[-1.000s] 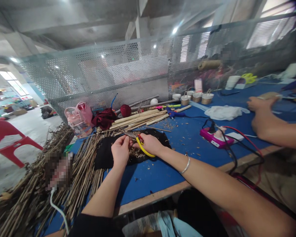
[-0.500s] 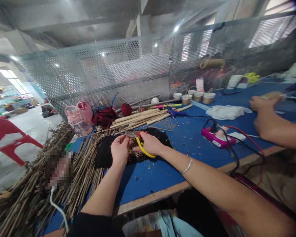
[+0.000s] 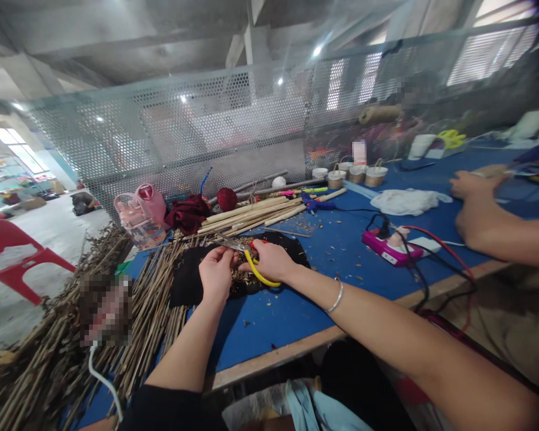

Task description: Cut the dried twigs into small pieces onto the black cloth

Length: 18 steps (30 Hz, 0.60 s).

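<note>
Right hand (image 3: 272,261) gripping yellow-handled metal shears (image 3: 259,276) over dark black cloth (image 3: 184,282), left hand (image 3: 215,275) near the shears' blades, its grip impossible to tell, thin brown stalks (image 3: 155,299) left of the cloth

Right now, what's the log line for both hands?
right hand: yellow-handled scissors gripped | left hand: near blades, held item unclear | beneath: black cloth, scraps on it

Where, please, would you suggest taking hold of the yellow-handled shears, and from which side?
By the curved yellow handle, I'd suggest, coming from the near right, where the right hand holds the shears. The handle bows out toward that side, while the metal blades point to the far left, near the left hand, so that end seems best avoided.
</note>
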Available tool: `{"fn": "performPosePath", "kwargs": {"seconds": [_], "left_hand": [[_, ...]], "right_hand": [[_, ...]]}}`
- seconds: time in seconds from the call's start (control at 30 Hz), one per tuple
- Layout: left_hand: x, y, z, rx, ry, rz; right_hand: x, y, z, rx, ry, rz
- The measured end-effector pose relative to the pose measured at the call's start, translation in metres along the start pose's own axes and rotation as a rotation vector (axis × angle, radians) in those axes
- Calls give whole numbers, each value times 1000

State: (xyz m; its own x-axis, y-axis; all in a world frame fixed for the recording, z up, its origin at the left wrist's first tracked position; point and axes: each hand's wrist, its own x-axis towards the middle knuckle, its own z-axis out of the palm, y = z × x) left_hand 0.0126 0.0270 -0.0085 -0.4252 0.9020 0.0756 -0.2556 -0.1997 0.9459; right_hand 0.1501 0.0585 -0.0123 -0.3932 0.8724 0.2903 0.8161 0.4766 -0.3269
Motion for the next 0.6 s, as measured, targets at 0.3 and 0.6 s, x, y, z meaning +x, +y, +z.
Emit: {"fn": "performPosePath", "kwargs": {"seconds": [0.3,0.6], "left_hand": [[4,-1,-1,-66,-32,-48],[6,-1,-5,-16,-80,-144]], "right_hand": [[3,2,0,62,-63,26],[5,8,3,80,-82,-2]]}}
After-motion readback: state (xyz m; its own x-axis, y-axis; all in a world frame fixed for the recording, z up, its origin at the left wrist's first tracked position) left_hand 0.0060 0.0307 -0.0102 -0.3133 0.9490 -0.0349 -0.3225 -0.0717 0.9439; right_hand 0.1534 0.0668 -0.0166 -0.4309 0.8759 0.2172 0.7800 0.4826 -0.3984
